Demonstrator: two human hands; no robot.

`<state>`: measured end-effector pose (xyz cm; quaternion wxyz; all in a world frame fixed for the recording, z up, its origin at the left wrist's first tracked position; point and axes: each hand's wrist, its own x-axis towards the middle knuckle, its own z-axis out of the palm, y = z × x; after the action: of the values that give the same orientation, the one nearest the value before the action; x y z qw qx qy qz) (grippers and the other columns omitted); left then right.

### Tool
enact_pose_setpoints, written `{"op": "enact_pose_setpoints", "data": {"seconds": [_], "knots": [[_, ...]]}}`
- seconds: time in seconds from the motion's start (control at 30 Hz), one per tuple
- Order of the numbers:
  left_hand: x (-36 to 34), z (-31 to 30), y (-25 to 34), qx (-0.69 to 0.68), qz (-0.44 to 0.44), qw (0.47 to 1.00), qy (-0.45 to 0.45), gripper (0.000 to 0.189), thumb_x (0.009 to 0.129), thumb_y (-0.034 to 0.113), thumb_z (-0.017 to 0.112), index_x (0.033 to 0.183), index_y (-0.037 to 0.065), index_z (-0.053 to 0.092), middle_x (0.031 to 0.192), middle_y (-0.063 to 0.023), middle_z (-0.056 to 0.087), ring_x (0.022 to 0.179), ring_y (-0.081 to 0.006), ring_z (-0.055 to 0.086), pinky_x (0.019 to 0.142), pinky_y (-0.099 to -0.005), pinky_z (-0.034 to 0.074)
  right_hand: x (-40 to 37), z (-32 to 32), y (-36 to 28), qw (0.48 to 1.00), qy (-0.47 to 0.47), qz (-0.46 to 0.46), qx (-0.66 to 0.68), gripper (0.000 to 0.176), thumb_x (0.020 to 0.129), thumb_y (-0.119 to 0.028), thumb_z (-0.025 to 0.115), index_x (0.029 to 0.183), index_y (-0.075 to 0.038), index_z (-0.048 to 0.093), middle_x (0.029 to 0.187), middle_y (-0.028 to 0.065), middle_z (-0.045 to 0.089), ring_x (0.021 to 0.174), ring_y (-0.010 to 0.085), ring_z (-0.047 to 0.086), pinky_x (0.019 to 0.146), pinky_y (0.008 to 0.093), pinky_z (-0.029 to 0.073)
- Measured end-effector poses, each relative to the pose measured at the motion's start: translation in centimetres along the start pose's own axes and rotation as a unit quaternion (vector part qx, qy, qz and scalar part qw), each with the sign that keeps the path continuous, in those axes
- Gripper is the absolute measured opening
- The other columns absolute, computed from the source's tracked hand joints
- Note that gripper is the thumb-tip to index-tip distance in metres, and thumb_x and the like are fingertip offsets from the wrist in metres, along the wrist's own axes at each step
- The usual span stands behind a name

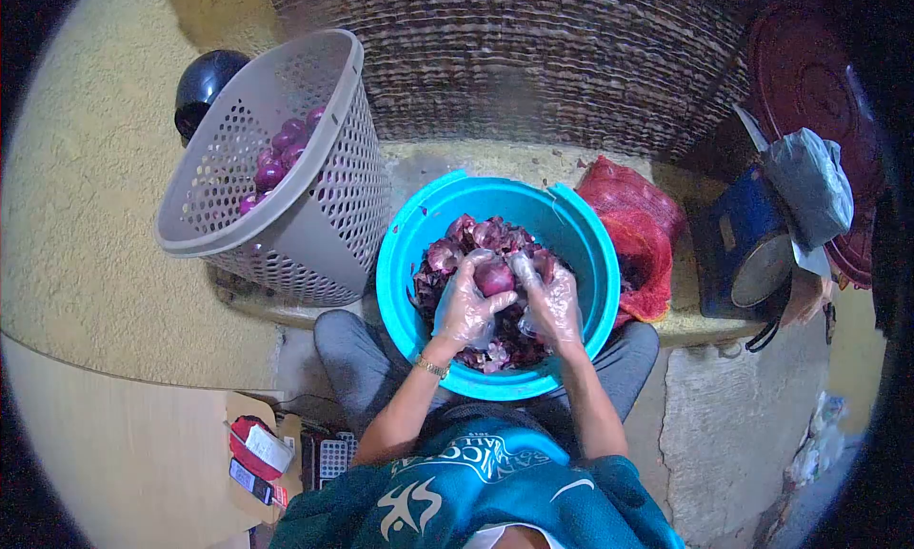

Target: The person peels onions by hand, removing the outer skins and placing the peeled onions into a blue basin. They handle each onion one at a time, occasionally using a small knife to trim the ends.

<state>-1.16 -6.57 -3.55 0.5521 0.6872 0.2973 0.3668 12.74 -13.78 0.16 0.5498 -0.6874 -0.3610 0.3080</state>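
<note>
Both my hands are inside a turquoise plastic tub [400,344], in clear plastic gloves. My left hand [464,309] is closed around a red onion [494,277], thumb at its lower side. Just right of that onion, my right hand [552,306] has its fingers curled, their tips close to its side. Whether they pinch a bit of skin, I cannot make out. Below and around the hands lie loose dark onion skins [495,357] and more unpeeled red onions [464,230]. A gold watch [432,366] circles my left wrist.
On the left, a grey perforated basket [338,201] holds several shiny purple onions [270,176]. A red mesh sack [633,206] lies against the tub's right side. Further right stand a blue container [747,235] and a grey plastic bag [809,187]. A phone [250,480] lies at lower left.
</note>
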Motion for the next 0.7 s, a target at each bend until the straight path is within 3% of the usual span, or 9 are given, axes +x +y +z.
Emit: {"op": "enact_pose_setpoints", "data": {"seconds": [0.1,0.17,0.23,0.3,0.37,0.43,0.5,0.6,0.7], "knots": [[0.1,-0.3,-0.3,0.024,0.040,0.999,0.023,0.069,0.073,0.014,0.085,0.130,0.004,0.048,0.123,-0.0146,0.059,0.115,-0.0233,0.058,0.101,-0.0370,0.046,0.5,0.1,1.2,0.998,-0.009,-0.065,0.024,0.034,0.096,-0.033,0.065,0.106,-0.001,0.067,0.087,0.0053,0.069,0.069,0.0129,0.060,0.066,0.0325,0.048],[0.1,-0.4,-0.6,0.028,0.068,0.997,0.015,0.067,0.073,0.009,0.085,0.129,0.005,0.047,0.123,-0.0126,0.057,0.112,-0.0218,0.058,0.098,-0.0365,0.049,0.1,0.0,-0.1,0.989,-0.016,0.057,0.136,0.031,0.096,-0.032,0.064,0.106,-0.003,0.066,0.084,0.0030,0.068,0.067,0.0094,0.058,0.061,0.0275,0.047],[-0.2,-0.5,0.2,-0.025,0.044,0.999,0.021,0.068,0.072,0.006,0.084,0.128,0.006,0.047,0.123,-0.0112,0.055,0.110,-0.0211,0.058,0.096,-0.0364,0.049,0.6,-0.5,-0.4,0.988,-0.019,0.036,0.148,0.030,0.097,-0.032,0.063,0.106,-0.004,0.065,0.085,0.0027,0.067,0.066,0.0072,0.057,0.058,0.0242,0.046],[-0.2,-0.6,0.3,-0.077,0.020,0.996,0.029,0.068,0.071,0.003,0.084,0.128,0.006,0.046,0.123,-0.0098,0.054,0.108,-0.0204,0.058,0.095,-0.0363,0.050,0.5,-1.1,-1.1,0.978,0.003,0.102,0.181,0.028,0.098,-0.036,0.061,0.097,-0.008,0.060,0.077,-0.0045,0.059,0.058,0.0075,0.048,0.053,0.0257,0.038],[0.2,-1.0,-0.5,-0.024,0.079,0.996,0.040,0.071,0.070,0.000,0.084,0.128,0.007,0.044,0.122,-0.0077,0.051,0.107,-0.0190,0.056,0.092,-0.0357,0.052,1.6,-1.5,2.6,0.988,0.004,0.062,0.144,0.037,0.099,-0.045,0.057,0.101,-0.009,0.060,0.082,-0.0028,0.059,0.064,0.0077,0.050,0.054,0.0252,0.038],[0.2,-1.6,0.4,-0.027,0.035,0.998,0.036,0.069,0.072,0.003,0.084,0.129,0.006,0.045,0.124,-0.0086,0.051,0.112,-0.0201,0.055,0.097,-0.0358,0.049,1.4,-2.1,1.6,0.962,-0.056,0.224,0.145,0.049,0.098,-0.057,0.050,0.113,-0.011,0.059,0.086,0.0031,0.062,0.063,0.0104,0.053,0.050,0.0267,0.041],[0.5,-2.0,0.0,-0.032,0.075,0.996,0.031,0.068,0.073,0.006,0.084,0.130,0.005,0.046,0.127,-0.0097,0.051,0.118,-0.0216,0.052,0.103,-0.0366,0.044,1.0,-2.5,1.6,0.955,-0.062,0.239,0.167,0.053,0.098,-0.062,0.045,0.111,-0.013,0.059,0.090,0.0031,0.064,0.065,0.0114,0.053,0.052,0.0265,0.041],[0.3,-2.1,0.0,-0.092,0.030,0.994,0.042,0.066,0.076,0.006,0.081,0.132,0.005,0.046,0.131,-0.0095,0.049,0.123,-0.0213,0.049,0.108,-0.0363,0.040,0.7,-3.4,2.9,0.863,-0.132,0.219,0.436,0.047,0.099,-0.048,0.054,0.119,-0.006,0.059,0.102,0.0077,0.065,0.078,0.0176,0.057,0.069,0.0323,0.051],[0.5,-2.4,-1.2,-0.130,0.025,0.990,0.044,0.066,0.080,0.005,0.077,0.136,0.005,0.042,0.136,-0.0091,0.044,0.127,-0.0204,0.045,0.109,-0.0353,0.037,-0.7,-4.1,2.1,0.851,-0.138,0.198,0.466,0.037,0.097,-0.029,0.062,0.120,-0.002,0.055,0.105,0.0084,0.066,0.083,0.0167,0.060,0.071,0.0296,0.052]]}}
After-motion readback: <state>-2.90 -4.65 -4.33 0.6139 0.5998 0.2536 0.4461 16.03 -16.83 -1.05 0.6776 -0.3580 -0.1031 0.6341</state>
